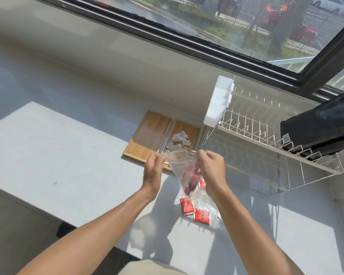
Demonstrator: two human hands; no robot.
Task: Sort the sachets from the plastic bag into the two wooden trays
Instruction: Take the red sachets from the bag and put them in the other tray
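Observation:
A clear zip-top plastic bag (182, 165) with a red seal line hangs above the counter, with red sachets blurred inside it. My left hand (153, 169) pinches its left top edge and my right hand (212, 171) pinches its right top edge. Two red sachets (187, 206) (202, 216) lie on the counter below the bag, beside a second piece of clear plastic (211, 203). Behind the hands sit two wooden trays side by side: the left tray (149, 133) looks bare, the right tray (193, 130) holds several white sachets (179, 139).
A white wire dish rack (256, 139) with a white plastic cutlery holder (219, 100) stands to the right of the trays. A black bag (322, 130) lies on the rack's upper tier. The grey counter (68, 155) runs under a large window.

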